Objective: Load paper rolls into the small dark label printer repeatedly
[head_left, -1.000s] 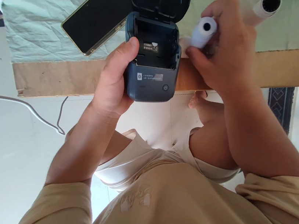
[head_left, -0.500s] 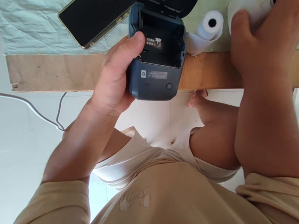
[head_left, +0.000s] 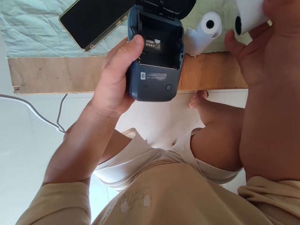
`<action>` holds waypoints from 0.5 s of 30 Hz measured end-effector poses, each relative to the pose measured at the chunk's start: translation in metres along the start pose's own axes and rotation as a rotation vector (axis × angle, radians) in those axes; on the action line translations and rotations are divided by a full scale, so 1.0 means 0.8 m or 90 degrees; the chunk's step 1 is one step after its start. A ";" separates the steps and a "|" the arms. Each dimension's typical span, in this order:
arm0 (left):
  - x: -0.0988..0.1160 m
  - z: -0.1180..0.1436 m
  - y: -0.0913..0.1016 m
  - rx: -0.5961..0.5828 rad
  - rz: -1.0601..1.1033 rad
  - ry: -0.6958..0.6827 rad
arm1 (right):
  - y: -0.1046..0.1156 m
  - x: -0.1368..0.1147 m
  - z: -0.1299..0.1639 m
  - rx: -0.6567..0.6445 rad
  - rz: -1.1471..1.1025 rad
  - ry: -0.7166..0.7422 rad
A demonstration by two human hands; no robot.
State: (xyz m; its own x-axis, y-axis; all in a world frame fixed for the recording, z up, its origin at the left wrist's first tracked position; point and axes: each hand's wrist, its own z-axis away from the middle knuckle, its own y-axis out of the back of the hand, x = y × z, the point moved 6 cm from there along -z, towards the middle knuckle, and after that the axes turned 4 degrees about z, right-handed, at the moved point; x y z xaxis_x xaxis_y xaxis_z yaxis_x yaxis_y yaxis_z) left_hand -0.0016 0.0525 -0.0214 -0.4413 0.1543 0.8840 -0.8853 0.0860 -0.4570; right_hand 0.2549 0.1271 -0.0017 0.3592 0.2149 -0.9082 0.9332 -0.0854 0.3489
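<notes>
While the left hand (head_left: 113, 81) clamps the printer (head_left: 154, 68) at the bench (head_left: 60, 75) edge, lid up so the empty bay faces up, the right hand (head_left: 282, 45) pinches a paper roll (head_left: 248, 11) above-right. Spare roll (head_left: 204, 31) lies beside the printer, phone (head_left: 97, 12) to its left.

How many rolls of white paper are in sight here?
2. One white paper roll lies on the green cloth beside the open dark blue printer; the other white paper roll is in the right hand. More may lie outside the picture.
</notes>
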 end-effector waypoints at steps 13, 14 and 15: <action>0.002 0.002 -0.006 0.025 0.038 0.022 | -0.037 -0.048 0.029 0.059 -0.310 -0.244; 0.003 0.002 -0.007 0.033 0.039 0.030 | -0.035 -0.043 0.028 0.089 -0.324 -0.274; 0.004 0.003 -0.009 0.032 0.041 0.034 | -0.033 -0.039 0.027 0.114 -0.339 -0.303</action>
State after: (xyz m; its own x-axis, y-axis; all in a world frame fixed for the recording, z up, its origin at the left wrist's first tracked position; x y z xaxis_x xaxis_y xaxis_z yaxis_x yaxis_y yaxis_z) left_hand 0.0033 0.0503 -0.0151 -0.4899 0.2096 0.8462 -0.8625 0.0244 -0.5054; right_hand 0.2190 0.1015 0.0121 -0.2199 -0.1701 -0.9606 0.9518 -0.2531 -0.1730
